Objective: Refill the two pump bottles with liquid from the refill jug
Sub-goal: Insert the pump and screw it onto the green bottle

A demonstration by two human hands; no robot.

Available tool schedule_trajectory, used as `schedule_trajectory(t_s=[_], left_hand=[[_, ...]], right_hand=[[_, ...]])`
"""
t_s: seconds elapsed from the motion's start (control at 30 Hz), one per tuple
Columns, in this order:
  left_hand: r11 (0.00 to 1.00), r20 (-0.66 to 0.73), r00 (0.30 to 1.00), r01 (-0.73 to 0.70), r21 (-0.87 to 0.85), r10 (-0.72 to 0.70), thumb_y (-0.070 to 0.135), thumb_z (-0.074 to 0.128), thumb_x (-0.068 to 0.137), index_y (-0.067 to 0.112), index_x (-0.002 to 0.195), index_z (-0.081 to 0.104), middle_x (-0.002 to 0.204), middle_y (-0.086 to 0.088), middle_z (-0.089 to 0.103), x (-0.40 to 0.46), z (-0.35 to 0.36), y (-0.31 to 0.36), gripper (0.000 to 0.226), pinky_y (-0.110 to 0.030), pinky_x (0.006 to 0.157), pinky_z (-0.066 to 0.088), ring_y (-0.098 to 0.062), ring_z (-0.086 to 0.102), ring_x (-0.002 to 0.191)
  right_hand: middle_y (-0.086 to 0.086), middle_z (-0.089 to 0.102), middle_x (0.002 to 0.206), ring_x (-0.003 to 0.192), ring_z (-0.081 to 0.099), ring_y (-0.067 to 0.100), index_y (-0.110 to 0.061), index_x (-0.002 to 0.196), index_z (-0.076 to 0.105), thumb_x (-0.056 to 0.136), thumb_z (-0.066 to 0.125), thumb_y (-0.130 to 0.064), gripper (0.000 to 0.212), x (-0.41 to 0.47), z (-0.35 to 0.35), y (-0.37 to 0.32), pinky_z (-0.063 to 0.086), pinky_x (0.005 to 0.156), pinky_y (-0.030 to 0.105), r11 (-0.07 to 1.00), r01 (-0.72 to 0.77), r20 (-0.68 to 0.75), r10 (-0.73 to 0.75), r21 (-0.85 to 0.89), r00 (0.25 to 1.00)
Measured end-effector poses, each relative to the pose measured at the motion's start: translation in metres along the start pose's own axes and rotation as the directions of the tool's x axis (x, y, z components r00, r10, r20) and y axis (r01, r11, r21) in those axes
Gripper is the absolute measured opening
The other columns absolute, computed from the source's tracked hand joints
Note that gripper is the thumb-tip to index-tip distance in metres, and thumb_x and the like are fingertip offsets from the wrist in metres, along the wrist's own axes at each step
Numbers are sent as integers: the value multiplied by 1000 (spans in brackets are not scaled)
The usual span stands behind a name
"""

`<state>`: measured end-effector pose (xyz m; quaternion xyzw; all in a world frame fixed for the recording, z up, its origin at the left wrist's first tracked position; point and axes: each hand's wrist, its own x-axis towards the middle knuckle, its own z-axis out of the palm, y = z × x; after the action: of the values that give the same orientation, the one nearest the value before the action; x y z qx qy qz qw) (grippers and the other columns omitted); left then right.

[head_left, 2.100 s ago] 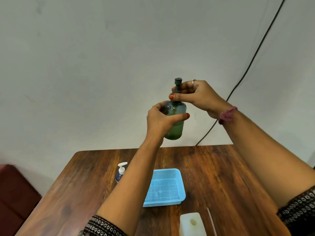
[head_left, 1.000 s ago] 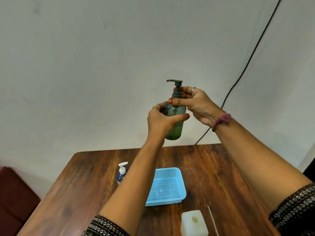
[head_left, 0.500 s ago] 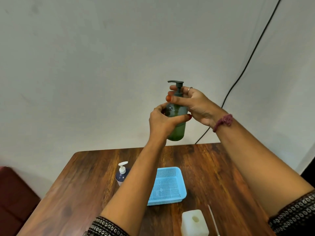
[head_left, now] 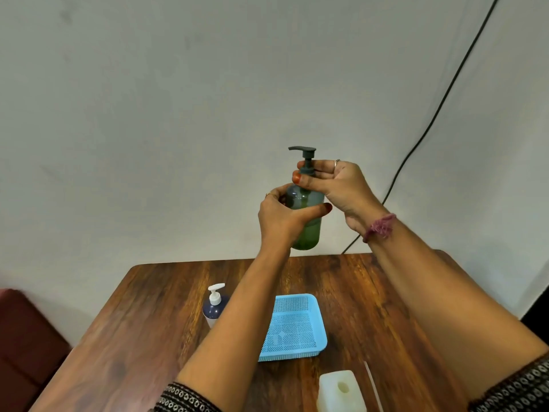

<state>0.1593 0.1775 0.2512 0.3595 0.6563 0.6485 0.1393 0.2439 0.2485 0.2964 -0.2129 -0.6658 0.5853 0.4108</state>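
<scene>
In the head view, the left hand [head_left: 282, 217] gripped the green pump bottle [head_left: 306, 224] upright in the air above the table's [head_left: 371, 292] far edge, while the right hand [head_left: 338, 185] pinched its pump collar [head_left: 307, 168]. No writing was readable. The small white-pump bottle [head_left: 214, 304] stood left of the blue basket [head_left: 294, 328] mid-table, and the refill jug [head_left: 341, 391] sat at the near edge.

We raise both arms; our left hand [head_left: 280, 217] grips the bottle [head_left: 306, 221], our right hand [head_left: 335, 185] pinches its pump collar [head_left: 307, 168].

Single head-worn wide-angle view, facing forward and down, close over table [head_left: 166, 295], wall behind
</scene>
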Motion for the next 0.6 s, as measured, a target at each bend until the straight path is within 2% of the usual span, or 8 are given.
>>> schedule_trajectory(t_s=[0.27, 0.43, 0.5, 0.6], left_hand=[[1000, -45, 999, 16, 11, -16, 23, 87, 60, 11, 125, 52, 119, -2, 60, -3, 0, -2, 75, -21, 83, 49, -11, 55, 99], [1000, -58, 998, 6, 22, -5, 17, 86, 62, 10, 124, 52, 118, -4, 60, -1, -3, -3, 70, -22, 86, 49, -11, 55, 100], [1000, -60, 998, -12, 23, 14, 18, 86, 63, 12, 124, 52, 116, -1, 58, -2, -4, -5, 70, -19, 82, 46, -9, 54, 100], [1000, -49, 999, -14, 12, 14, 18, 85, 64, 14, 125, 52, 117, 2, 58, -4, -6, -10, 69, -18, 83, 44, -9, 53, 103]], right_hand=[[6, 73, 99, 92, 70, 16, -7, 108, 67, 72, 80, -11, 38, -3, 13, 11, 56, 87, 37, 995, 29, -99, -39, -93, 994], [2, 72, 104, 99, 67, 10, -9, 113, 66, 72, 81, -18, 45, -8, 20, 17, 55, 90, 36, 978, 114, -148, -141, -175, 979], [-2, 69, 111, 107, 62, 6, -11, 118, 62, 70, 82, -26, 54, -10, 18, 15, 52, 93, 34, 957, 130, -112, -163, -258, 980], [-6, 54, 132, 121, 51, 11, -17, 132, 49, 60, 86, -42, 85, -10, 7, 13, 47, 100, 35, 935, -5, 5, 7, -355, 1000]])
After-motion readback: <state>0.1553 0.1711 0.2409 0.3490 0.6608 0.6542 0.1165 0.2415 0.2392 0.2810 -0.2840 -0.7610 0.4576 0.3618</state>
